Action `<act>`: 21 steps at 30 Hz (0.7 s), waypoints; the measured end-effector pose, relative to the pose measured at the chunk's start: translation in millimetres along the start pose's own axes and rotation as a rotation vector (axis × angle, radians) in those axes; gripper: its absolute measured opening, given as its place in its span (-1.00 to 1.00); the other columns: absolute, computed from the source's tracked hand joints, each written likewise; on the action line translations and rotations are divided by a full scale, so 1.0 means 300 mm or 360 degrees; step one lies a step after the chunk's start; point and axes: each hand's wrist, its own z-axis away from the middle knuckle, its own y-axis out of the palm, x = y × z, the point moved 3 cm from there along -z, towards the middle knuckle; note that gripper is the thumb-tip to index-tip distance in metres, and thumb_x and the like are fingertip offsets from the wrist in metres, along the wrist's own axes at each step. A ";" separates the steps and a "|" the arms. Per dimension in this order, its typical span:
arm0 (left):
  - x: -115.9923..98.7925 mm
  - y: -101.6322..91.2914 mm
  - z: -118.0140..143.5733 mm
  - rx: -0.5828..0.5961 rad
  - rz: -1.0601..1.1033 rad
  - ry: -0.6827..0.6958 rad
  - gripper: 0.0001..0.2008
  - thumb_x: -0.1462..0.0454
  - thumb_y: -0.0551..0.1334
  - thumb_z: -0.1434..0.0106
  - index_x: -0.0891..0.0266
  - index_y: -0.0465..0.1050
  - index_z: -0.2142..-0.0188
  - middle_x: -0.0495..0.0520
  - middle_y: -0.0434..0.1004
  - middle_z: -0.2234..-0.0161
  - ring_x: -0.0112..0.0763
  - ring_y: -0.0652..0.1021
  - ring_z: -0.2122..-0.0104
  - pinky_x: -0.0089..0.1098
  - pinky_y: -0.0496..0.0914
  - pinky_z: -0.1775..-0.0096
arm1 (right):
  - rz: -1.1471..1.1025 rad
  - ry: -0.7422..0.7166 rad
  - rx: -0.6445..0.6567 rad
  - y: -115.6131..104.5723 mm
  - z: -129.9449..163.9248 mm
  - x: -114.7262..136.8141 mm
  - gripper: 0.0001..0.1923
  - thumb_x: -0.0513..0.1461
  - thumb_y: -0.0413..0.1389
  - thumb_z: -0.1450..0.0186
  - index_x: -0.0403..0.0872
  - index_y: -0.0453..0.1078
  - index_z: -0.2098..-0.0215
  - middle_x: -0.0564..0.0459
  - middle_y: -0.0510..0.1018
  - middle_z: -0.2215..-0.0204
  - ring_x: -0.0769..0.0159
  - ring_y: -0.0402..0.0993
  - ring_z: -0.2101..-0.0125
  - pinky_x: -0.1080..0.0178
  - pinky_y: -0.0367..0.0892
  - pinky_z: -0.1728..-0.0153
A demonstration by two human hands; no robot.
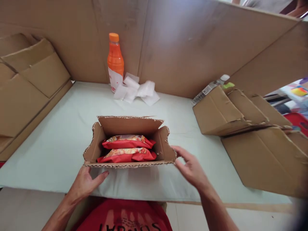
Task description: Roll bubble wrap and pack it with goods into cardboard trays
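Note:
An open-topped cardboard box point(130, 124) with rough-cut edges is in front of me. Two red packets with patterned tops, one packet point(128, 141) behind the other packet point(127, 156), lie inside it. At the box's near left corner is my left hand point(84, 185), its thumb spread out along the near side and its other fingers partly hidden by the box. My right hand point(191, 166) is curled against the near right corner. Between them, my two hands hold the box.
An orange bottle point(115, 62) stands at the back beside a heap of translucent white packets point(137, 89). Cardboard boxes point(31, 80) flank the pale table point(72, 115) on the left, more boxes point(269, 157) on the right. A clear bottle point(207, 91) leans behind these. A cardboard wall point(173, 45) closes the back.

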 end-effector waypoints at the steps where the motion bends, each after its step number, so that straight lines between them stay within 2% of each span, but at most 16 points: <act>1: -0.008 0.005 -0.003 0.0044 -0.0021 0.0017 -0.52 -0.16 0.32 -0.03 0.18 0.57 0.31 0.14 0.64 0.37 -0.04 0.62 0.29 -0.08 0.55 0.09 | -0.0078 0.0017 0.0095 0.053 0.010 -0.023 -0.70 -0.07 0.11 -0.37 -0.02 0.52 0.04 -0.06 0.67 0.17 0.19 0.59 0.29 0.20 0.53 0.28; 4: -0.032 0.027 -0.042 0.0063 -0.0003 0.0046 -0.54 -0.15 0.26 -0.11 0.18 0.57 0.29 0.15 0.66 0.36 -0.04 0.62 0.30 -0.07 0.55 0.11 | -0.0192 0.0068 0.0202 0.170 0.010 -0.052 -0.68 -0.03 0.08 -0.36 -0.02 0.51 0.08 -0.08 0.64 0.23 0.12 0.56 0.24 0.19 0.51 0.32; 7: -0.039 0.053 -0.141 -0.0070 0.0069 -0.0028 -0.49 -0.15 0.31 -0.05 0.23 0.54 0.25 0.21 0.67 0.25 0.02 0.64 0.22 -0.04 0.54 0.11 | -0.0193 0.0213 0.0143 0.203 -0.052 -0.071 -0.71 -0.04 0.07 -0.34 -0.05 0.48 0.15 -0.07 0.60 0.27 0.18 0.52 0.33 0.27 0.41 0.50; 10: -0.052 0.087 -0.285 -0.0126 0.0211 -0.0035 -0.44 -0.13 0.35 0.02 0.26 0.49 0.22 0.26 0.65 0.20 0.05 0.63 0.15 -0.06 0.53 0.10 | -0.0209 0.0270 0.0093 0.206 -0.156 -0.097 -0.67 -0.06 0.07 -0.29 -0.06 0.44 0.08 -0.10 0.59 0.19 0.17 0.51 0.29 0.30 0.35 0.54; 14: -0.078 0.129 -0.426 -0.0153 0.0286 0.0028 -0.45 -0.05 0.33 -0.01 0.26 0.43 0.11 0.20 0.62 0.17 -0.03 0.61 0.15 -0.15 0.52 0.14 | -0.0292 0.0294 0.0164 0.221 -0.264 -0.149 -0.58 -0.11 0.10 -0.22 -0.07 0.41 -0.02 -0.11 0.59 0.08 0.18 0.52 0.27 0.24 0.40 0.43; 18: -0.045 0.162 -0.436 -0.0179 0.0201 0.0052 -0.52 -0.03 0.28 -0.07 0.23 0.41 0.12 0.12 0.60 0.27 -0.11 0.60 0.25 -0.22 0.50 0.23 | -0.0435 0.0289 0.0270 0.186 -0.322 -0.228 -0.66 -0.10 0.09 -0.28 -0.04 0.50 0.05 -0.06 0.64 0.11 0.16 0.55 0.20 0.17 0.46 0.20; 21: -0.004 0.180 -0.419 -0.0201 0.0186 0.0026 -0.55 -0.03 0.26 -0.11 0.22 0.41 0.12 0.14 0.61 0.24 -0.10 0.61 0.24 -0.24 0.51 0.26 | -0.0451 0.0308 0.0106 0.119 -0.414 -0.292 -0.69 -0.06 0.09 -0.32 -0.04 0.56 0.14 -0.05 0.67 0.14 0.12 0.57 0.13 0.14 0.45 0.09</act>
